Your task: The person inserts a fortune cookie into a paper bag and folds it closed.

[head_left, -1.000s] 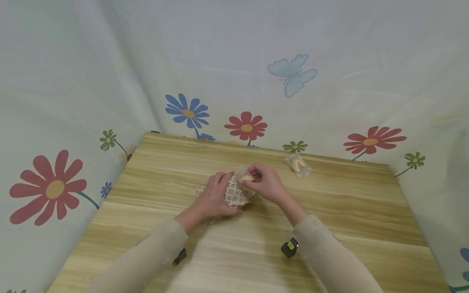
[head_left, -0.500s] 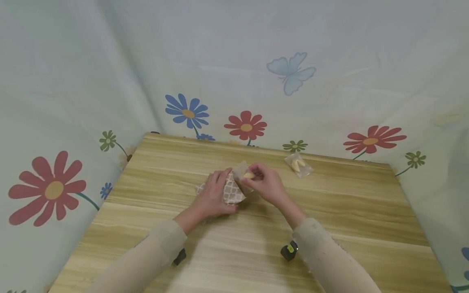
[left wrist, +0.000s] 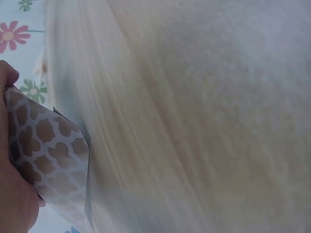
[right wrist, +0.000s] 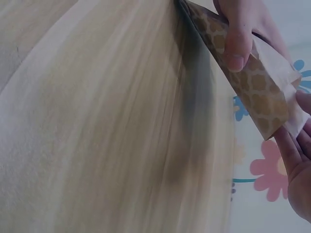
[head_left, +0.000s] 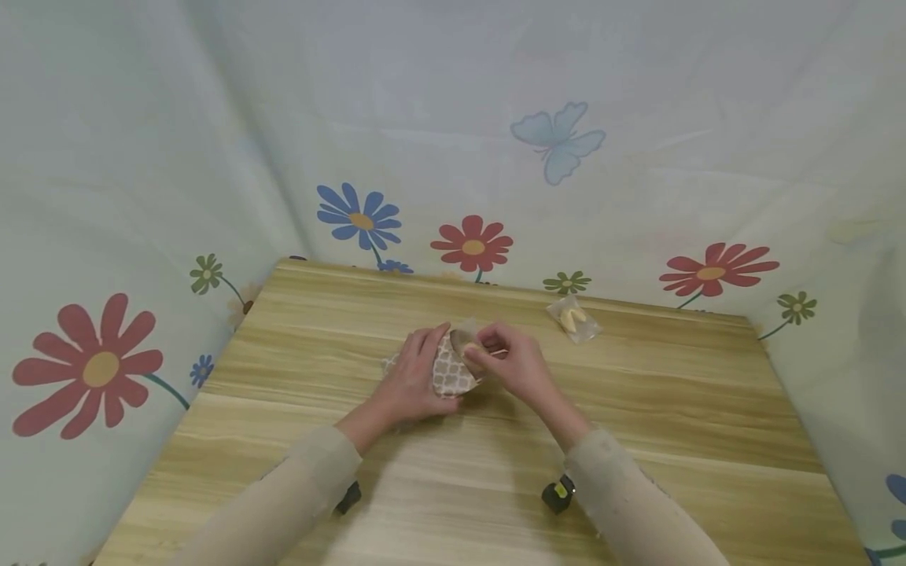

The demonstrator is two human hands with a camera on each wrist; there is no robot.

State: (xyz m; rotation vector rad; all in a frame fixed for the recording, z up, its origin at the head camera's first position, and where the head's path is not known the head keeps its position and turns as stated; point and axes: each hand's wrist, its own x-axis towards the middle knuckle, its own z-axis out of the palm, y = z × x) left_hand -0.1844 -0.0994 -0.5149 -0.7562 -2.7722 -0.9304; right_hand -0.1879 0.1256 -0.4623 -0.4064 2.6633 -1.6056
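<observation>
A brown paper bag (head_left: 450, 371) with a white lattice print lies tilted on its side above the wooden table, its mouth facing right. My left hand (head_left: 413, 379) grips the bag around its body, thumb along the near side, as the right wrist view also shows. At the mouth, my right hand (head_left: 520, 359) pinches a fortune cookie in a clear wrapper; fingers and bag edge hide most of it. In the left wrist view, the printed side of the bag (left wrist: 53, 150) shows beside the left hand.
Another wrapped fortune cookie (head_left: 573, 320) lies near the table's back edge, right of the hands. The wooden table (head_left: 672, 409) ends at a flower-printed cloth wall (head_left: 396, 94). Black wrist devices (head_left: 558, 494) hang under both sleeves.
The right hand has moved slightly left and the pale cookie, visible at its fingertips before, is now mostly out of sight at the bag's mouth. The left hand keeps its hold.
</observation>
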